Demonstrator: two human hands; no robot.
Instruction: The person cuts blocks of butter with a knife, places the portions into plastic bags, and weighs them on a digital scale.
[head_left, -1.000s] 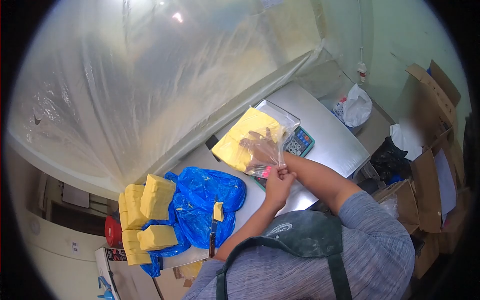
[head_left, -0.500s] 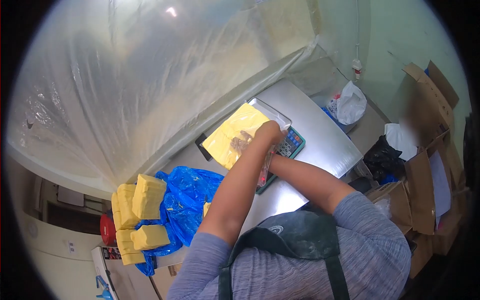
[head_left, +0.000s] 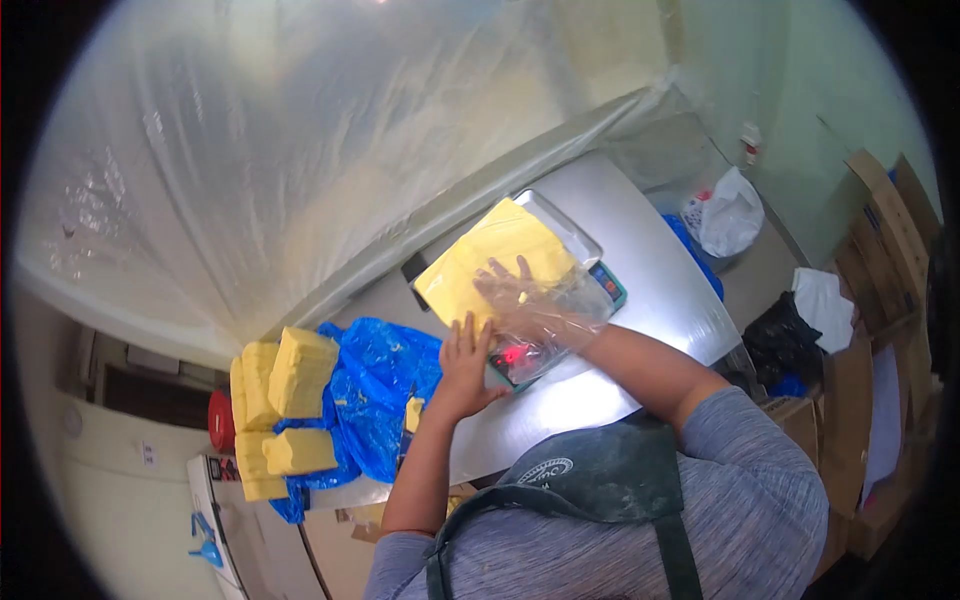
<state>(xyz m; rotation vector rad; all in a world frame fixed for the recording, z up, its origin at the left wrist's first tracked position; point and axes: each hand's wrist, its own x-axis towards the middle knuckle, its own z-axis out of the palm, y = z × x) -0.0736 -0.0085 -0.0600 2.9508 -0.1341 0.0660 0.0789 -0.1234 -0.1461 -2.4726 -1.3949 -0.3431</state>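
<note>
A large yellow block (head_left: 500,250) in a clear plastic bag (head_left: 570,310) lies on the metal pan of a scale (head_left: 560,225). My right hand (head_left: 515,300) is inside the bag, its fingers spread flat against the block. At the block's lower edge, my left hand (head_left: 466,370) rests with its fingers apart, touching the bagged block from outside. The bag covers part of the scale's red display and keypad.
More yellow blocks (head_left: 302,372) stand at the table's left end, beside a crumpled blue bag (head_left: 375,390) with a small yellow piece (head_left: 413,413). Plastic sheeting (head_left: 330,170) hangs behind. White bag (head_left: 732,215), black bag (head_left: 780,345) and cardboard boxes (head_left: 850,420) are at right.
My left hand has let go of the bag's mouth, crossed over the bag near the keypad, then moved back left to the block's lower edge. My right hand remains inside the bag.
</note>
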